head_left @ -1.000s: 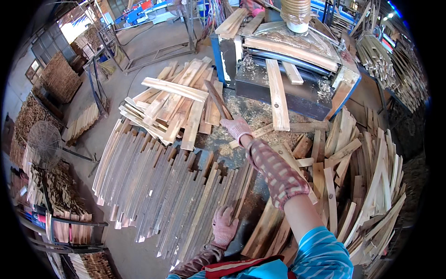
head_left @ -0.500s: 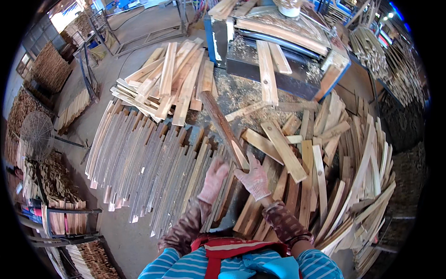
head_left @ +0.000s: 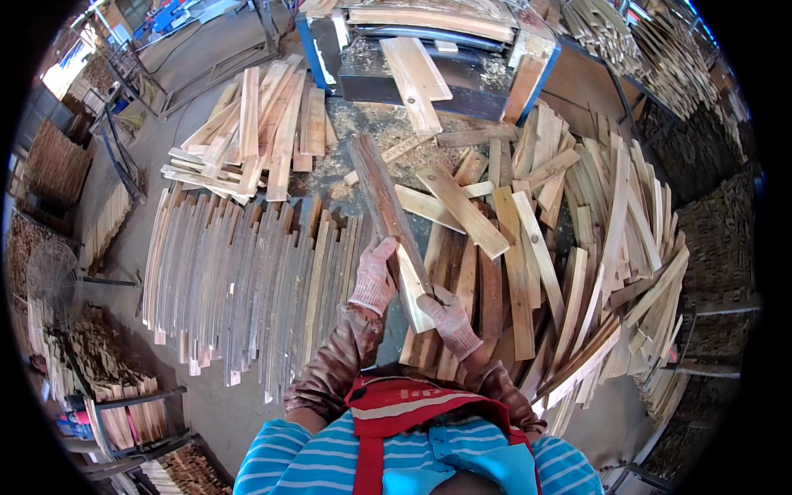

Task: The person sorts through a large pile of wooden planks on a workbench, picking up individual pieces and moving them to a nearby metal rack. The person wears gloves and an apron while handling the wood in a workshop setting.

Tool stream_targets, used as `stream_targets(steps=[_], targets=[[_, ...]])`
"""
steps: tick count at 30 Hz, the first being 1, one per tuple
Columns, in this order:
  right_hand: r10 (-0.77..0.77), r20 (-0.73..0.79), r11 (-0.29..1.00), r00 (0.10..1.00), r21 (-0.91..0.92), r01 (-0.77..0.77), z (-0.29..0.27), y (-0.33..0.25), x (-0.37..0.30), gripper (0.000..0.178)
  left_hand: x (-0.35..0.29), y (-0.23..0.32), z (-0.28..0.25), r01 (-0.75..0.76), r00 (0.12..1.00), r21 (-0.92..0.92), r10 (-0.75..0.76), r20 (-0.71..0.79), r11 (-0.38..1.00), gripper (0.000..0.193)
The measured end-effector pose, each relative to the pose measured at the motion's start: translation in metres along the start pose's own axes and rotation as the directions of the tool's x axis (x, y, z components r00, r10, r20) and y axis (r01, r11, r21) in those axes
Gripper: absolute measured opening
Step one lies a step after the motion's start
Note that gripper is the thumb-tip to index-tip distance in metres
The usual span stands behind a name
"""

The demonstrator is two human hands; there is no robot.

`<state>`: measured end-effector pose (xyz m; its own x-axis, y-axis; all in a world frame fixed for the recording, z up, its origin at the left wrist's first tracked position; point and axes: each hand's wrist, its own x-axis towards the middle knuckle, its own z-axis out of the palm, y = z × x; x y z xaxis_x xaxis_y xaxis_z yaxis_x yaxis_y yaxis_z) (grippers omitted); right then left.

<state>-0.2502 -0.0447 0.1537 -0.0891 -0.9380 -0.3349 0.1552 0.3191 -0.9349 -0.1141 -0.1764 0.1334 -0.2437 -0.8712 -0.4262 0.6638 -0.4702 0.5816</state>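
A long wooden board (head_left: 384, 194), rough and dark brown with a pale bare patch near its lower end, slants up and away from me between my gloved hands. My left hand (head_left: 376, 276) grips its left edge, fingers closed at the pale patch. On the lower right corner my right hand (head_left: 451, 318) is closed, with the thumb near the end of the wood. Left of my left hand stands a tight row of grey-brown wooden strips (head_left: 247, 272). Loose brown and pale boards (head_left: 488, 285) lie just beyond and right of my right hand.
A blue-edged machine (head_left: 421, 87) stands at the far side, with pale planks (head_left: 411, 91) sticking out of it. Sawdust covers the dark table (head_left: 351, 124). Pale boards (head_left: 276, 124) are heaped at the far left. A curved pile of strips (head_left: 627, 239) fills the right side.
The board has turned, showing more of its broad face, and its lower end is nearer me. My left hand, formerly off the board, now holds its left edge. The view has shifted.
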Motion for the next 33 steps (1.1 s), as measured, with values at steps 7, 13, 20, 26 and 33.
stream_targets(steps=[7,13,20,26,33], targets=[[0.005,0.027,0.998,1.000,0.056,-0.007,-0.011,0.004,-0.005,0.037,0.001,-0.006,0.004,-0.020,1.000,0.084,0.019,0.020,0.996,0.024],[-0.002,-0.032,0.993,0.999,0.116,0.005,-0.010,0.014,0.002,0.034,0.011,-0.004,0.003,0.007,0.997,0.172,-0.020,0.075,0.985,0.027],[-0.042,-0.400,0.989,0.916,0.117,0.096,-0.038,0.011,-0.015,0.031,0.065,-0.012,-0.009,0.091,0.986,0.244,-0.121,0.114,0.966,0.047],[0.009,-0.749,0.999,0.662,-0.015,-0.030,-0.123,0.018,-0.066,0.023,0.194,0.009,-0.030,-0.018,0.999,0.506,0.032,-0.019,0.863,0.086],[0.155,-0.790,0.478,0.594,-0.466,-0.745,-0.192,0.024,-0.154,0.044,0.271,0.009,0.033,-0.101,0.995,0.736,0.063,0.079,0.669,0.099]])
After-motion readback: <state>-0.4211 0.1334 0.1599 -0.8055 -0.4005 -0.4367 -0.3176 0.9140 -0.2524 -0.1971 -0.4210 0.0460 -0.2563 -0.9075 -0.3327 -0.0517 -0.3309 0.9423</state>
